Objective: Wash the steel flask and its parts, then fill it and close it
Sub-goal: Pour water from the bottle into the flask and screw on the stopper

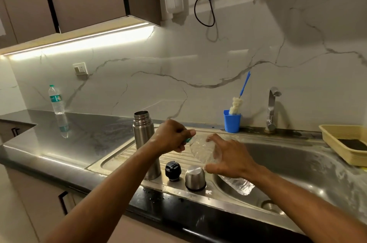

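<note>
Kitchen counter [79, 143], steel sink [297, 165], marble wall behind.
Open steel flask [144, 139] upright on the drainboard, black stopper [173, 170] and steel cup [195, 177] beside it. Right hand [231, 156] wraps a clear plastic bottle [206, 153] tilted over the basin; left hand [171, 136] curls round its cap. Blue brush holder [232, 121], tap [272, 108], beige tray [333, 139] behind.

Honestly nothing here is readable. The only thing carrying print is the plastic water bottle [56, 100] standing on the bench [89, 133] at about 9 o'clock: it has a teal and white label band, but the lettering on it is too small and blurry to make out. No legible brand, number or sign shows anywhere else in the view.
</note>
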